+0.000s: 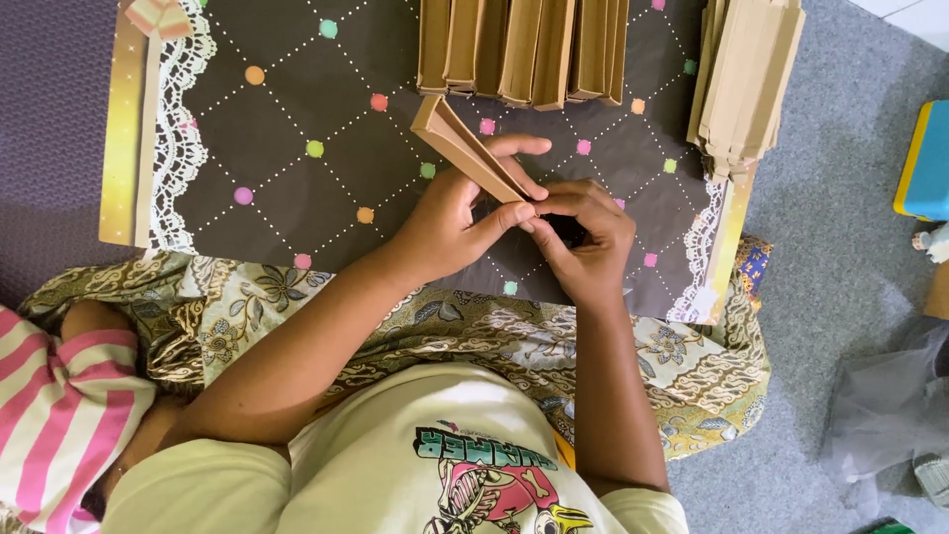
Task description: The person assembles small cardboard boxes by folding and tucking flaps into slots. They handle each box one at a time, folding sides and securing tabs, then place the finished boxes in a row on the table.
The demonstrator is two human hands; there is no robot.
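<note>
Both hands pinch the near end of a folded brown cardboard strip (465,148). The left hand (450,213) has its fingers closed along the strip, the right hand (588,232) nips its tip. Its long axis runs far-left over the dotted mat (297,129).

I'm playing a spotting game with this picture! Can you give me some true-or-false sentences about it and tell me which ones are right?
1. Both hands hold one folded brown card piece. True: the left hand and right hand meet at its near end.
2. The mat under the hands is plain white. False: it is dark with coloured dots and a lace edge.
3. More brown pieces stand in a row at the mat's far edge. True.
4. The stack at the right is blue. False: it is brown.
5. The card piece lies flat on the mat. False: it is lifted, tilted up.
</note>
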